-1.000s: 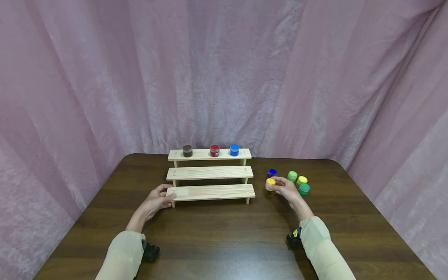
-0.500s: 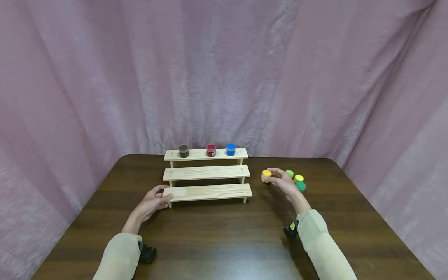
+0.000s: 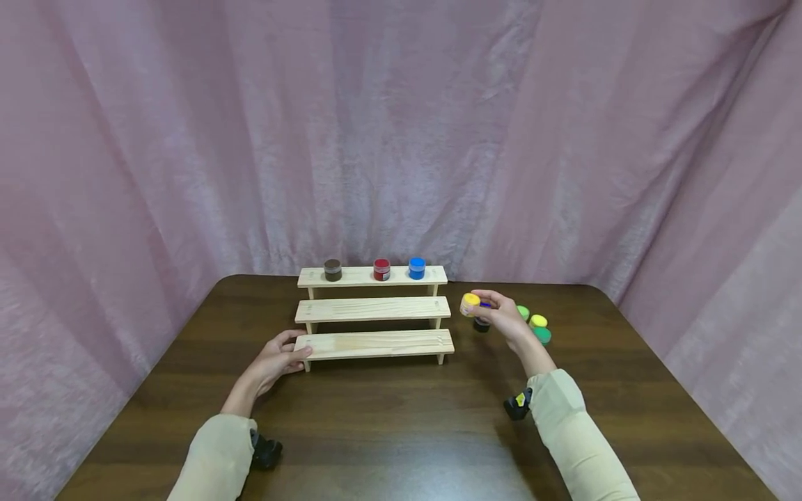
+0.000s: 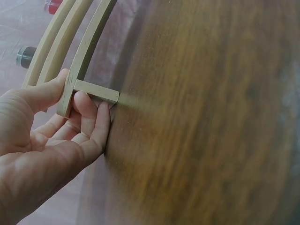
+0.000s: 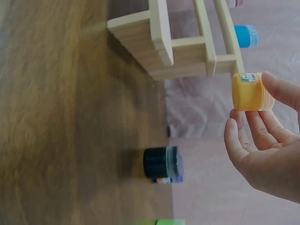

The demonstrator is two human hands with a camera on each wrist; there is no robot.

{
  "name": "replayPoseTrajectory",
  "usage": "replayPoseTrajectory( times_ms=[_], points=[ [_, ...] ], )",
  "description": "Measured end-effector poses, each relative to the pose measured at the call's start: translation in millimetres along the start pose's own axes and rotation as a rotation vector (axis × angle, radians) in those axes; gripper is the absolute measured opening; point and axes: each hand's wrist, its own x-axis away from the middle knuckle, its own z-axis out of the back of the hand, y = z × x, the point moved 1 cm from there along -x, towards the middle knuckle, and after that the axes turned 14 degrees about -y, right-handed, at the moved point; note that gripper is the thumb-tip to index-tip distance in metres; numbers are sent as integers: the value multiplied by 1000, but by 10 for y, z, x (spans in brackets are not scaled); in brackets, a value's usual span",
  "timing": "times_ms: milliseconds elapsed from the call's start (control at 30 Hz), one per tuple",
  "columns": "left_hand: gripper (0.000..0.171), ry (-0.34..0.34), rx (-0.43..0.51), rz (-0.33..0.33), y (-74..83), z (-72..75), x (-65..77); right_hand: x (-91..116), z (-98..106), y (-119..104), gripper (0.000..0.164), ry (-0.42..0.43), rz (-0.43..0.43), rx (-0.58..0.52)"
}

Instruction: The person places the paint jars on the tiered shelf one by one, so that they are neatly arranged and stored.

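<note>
Rack [image 3: 374, 309] on table [image 3: 376, 424], taken as clock centre, 12 at far side; steps up toward 12. Top shelf [image 3: 357, 277]: three jars [image 3: 381, 270] in row, wider gap on 9 o'clock side of middle one. Left hand [image 3: 271, 363] at 8, on bottom shelf's [image 3: 376, 344] end. Right hand [image 3: 506, 318] at 3; held jar [image 3: 468, 305] above table, at hand's 10. Near jar [image 3: 482, 325] and far jar [image 3: 486, 305] on table at 3, between rack and jar trio [image 3: 538, 321] farther out. Curtain [image 3: 401, 139] at 12, behind table.
</note>
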Motion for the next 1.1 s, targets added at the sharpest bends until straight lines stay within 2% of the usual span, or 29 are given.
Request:
replayPoseTrajectory(
  times_ms=[167, 533, 867, 1100],
  points=[
    [59, 8, 8, 0, 9, -4, 6, -76, -67, -72, 57, -4, -41, 23],
    [61, 11, 4, -1, 33, -21, 37, -224, -307, -282, 50, -67, 1, 126],
    [59, 25, 4, 8, 35, -39, 30, -311, -531, -420, 49, -94, -13, 87],
    [59, 18, 3, 3, 34, -32, 15, -420, -774, -492, 46, -124, 3, 63]
  ],
)
